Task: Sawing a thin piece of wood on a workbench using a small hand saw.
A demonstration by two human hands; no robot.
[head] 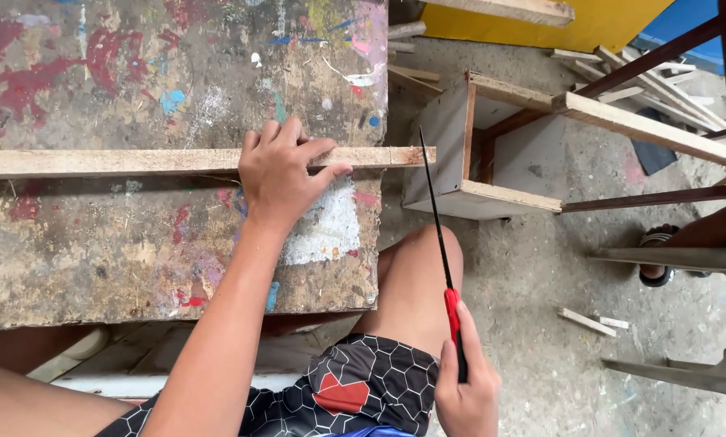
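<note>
While a paint-splashed workbench point(136, 73) fills the left of the view, a long, narrow strip of raw wood point(120, 162) lies flat across it, running from the left edge to just past the bench's right side, where its short end point(422, 154) overhangs the concrete floor point(557, 259). The left hand point(282, 174) is spread over the strip near that end, palm pressing down, fingers curled over the far edge and thumb along the near one, pinning it to the top. To the right, the blade of a handsaw point(434, 210) stands on edge with its tip just beside the overhanging end; whether the teeth touch the wood cannot be told. The right hand point(464, 388) is closed around the saw's red and black handle, low beside a bare knee point(423, 267). The strip looks light, stiff and rough-sawn, likely to skate or chatter under a blade unless weighted close to the cut, and thin enough to splinter at its free end; a firm hold near the bench edge, as here, seems the steadiest grip. Further right, an open wooden box frame point(476, 154) rests on the floor among loose offcuts point(587, 321) and leaning slats point(654, 129).
</note>
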